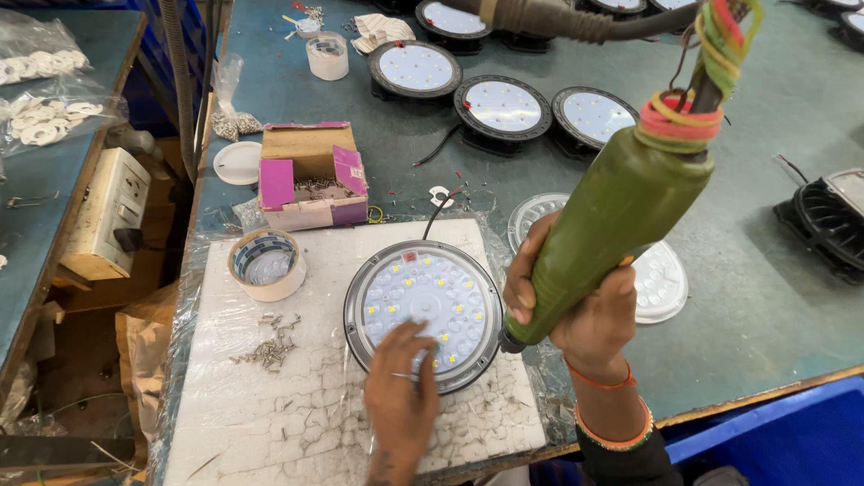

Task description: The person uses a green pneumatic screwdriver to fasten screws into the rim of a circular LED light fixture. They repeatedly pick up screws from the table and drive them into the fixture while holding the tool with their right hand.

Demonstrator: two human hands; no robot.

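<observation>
The fingers [409, 346] of the left hand [400, 400] are pressing, spread and bent, down on the lens face of a round lamp [423, 310]; they are gripping nothing that I can see. The right hand [580, 306] is wrapping its fingers tightly round a green screwdriver [612, 234], which is tilting with its lower end at the lamp's right rim. Coloured bands [688, 112] are circling the tool's top. The lamp is lying on a white cracked pad [270, 405] at the near edge of the counter [756, 297]. A pile of screws [270, 346] is lying on the pad to the lamp's left, with a tape roll [267, 264] beyond it. A pink-flapped box [312, 175] is standing just behind the pad, and more lamps [502, 108] are sitting farther back.
</observation>
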